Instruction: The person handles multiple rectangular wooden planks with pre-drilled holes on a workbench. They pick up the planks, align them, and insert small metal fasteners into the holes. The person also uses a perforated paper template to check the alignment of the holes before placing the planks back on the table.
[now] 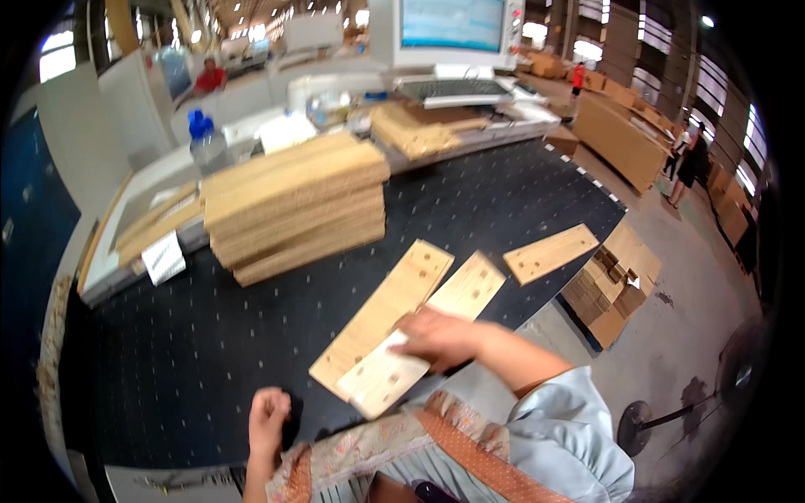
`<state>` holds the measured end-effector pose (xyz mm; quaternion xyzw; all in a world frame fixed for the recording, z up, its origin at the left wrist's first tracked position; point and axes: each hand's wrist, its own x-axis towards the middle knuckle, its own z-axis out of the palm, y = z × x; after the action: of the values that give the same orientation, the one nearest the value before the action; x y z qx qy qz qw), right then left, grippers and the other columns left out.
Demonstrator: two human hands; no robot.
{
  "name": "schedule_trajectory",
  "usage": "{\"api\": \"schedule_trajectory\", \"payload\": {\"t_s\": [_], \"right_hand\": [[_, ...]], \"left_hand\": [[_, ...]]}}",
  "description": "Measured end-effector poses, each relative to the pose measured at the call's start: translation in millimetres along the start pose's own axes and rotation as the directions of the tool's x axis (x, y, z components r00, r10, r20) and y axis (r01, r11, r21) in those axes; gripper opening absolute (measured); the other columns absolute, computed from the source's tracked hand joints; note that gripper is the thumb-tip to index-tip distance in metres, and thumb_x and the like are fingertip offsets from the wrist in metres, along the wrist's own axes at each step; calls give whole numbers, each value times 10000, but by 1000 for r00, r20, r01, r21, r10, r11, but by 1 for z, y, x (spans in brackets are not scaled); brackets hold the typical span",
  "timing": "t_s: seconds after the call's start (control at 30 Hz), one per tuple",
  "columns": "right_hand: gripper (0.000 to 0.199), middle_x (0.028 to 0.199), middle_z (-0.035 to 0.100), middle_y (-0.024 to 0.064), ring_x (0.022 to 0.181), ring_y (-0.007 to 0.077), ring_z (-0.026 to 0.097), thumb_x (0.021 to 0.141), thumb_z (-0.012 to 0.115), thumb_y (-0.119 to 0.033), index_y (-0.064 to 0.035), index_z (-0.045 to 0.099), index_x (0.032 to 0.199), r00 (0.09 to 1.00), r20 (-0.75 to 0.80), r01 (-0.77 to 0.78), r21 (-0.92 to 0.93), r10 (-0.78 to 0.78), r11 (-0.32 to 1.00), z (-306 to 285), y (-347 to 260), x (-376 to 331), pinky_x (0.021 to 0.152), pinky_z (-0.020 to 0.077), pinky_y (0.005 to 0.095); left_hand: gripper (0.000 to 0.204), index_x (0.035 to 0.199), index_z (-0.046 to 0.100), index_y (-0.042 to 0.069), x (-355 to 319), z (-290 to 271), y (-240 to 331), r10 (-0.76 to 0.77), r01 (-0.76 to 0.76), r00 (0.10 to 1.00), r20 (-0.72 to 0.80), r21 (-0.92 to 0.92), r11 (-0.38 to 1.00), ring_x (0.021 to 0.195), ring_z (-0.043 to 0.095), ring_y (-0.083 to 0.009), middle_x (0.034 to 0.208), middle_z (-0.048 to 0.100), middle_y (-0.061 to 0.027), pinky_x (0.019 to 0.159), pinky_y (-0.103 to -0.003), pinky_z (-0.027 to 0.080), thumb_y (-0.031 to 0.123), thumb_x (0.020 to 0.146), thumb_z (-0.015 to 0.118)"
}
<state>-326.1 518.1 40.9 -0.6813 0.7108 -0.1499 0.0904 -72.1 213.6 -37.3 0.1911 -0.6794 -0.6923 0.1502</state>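
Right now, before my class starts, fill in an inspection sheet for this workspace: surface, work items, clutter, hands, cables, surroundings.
Surface: black tabletop patterned with pale flecks.
Work items: two drilled wooden boards side by side, the left board and the right board; a shorter board apart, farther right; a tall board stack behind.
Clutter: blue-capped bottle, white label, keyboard.
Hands: right hand on the right board, grip unclear; left hand curled, apart from the boards.
Cables: nothing seen clearly.
Surroundings: monitor at the back; a person in dark clothes in the distance.
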Motion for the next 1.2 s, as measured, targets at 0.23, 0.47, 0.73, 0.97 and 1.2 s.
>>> {"api": "schedule_trajectory", "payload": {"t_s": [0.23, 0.47, 0.73, 0.97, 1.2], "right_hand": [[695, 1352, 436, 147, 1330, 327, 331, 653, 696, -102, -188, 490, 1312, 940, 124, -303, -133, 319, 944, -1, 30, -47, 1075, 213, 594], [721, 1365, 429, 161, 1331, 362, 315, 636, 746, -154, -114, 494, 1311, 969, -116, -206, 118, 220, 971, -21, 24, -42, 1076, 271, 508], [294, 1054, 623, 128, 1038, 277, 559, 753, 672, -56, -14, 634, 1041, 538, -805, -96, 235, 249, 967, -27, 28, -7, 905, 423, 357], [378, 1036, 627, 129, 1007, 330, 562, 723, 682, -120, -26, 622, 1085, 893, -399, -222, 15, 210, 975, -11, 35, 36, 886, 453, 392], [426, 1018, 626, 163, 948, 332, 592, 703, 708, -153, -24, 622, 1100, 922, -105, -363, 99, 373, 926, -8, 11, 18, 833, 480, 383]], "left_hand": [[747, 1302, 423, 52, 27, 70, 18, 272, -421, 907, 322, 726, 544, 1259, 346, -395, 1342, 381, -225, 1048, -466, 289, 253, 675, 775], [873, 1346, 388, 69, 29, 83, 16, 178, -365, 931, 319, 822, 438, 1290, 322, -377, 1399, 328, -197, 1057, -459, 273, 254, 602, 805], [941, 1374, 363, 69, 35, 75, 14, 174, -346, 938, 301, 760, 550, 1284, 331, -379, 1400, 332, -192, 1050, -450, 301, 248, 571, 820], [1055, 1409, 298, 53, 36, 69, 11, 183, -330, 943, 277, 718, 613, 1261, 356, -374, 1365, 361, -192, 1046, -438, 327, 273, 545, 862], [1002, 1372, 347, 35, 39, 64, 16, 222, -368, 929, 295, 689, 624, 1211, 393, -366, 1311, 413, -185, 1032, -430, 332, 277, 545, 858]]}}
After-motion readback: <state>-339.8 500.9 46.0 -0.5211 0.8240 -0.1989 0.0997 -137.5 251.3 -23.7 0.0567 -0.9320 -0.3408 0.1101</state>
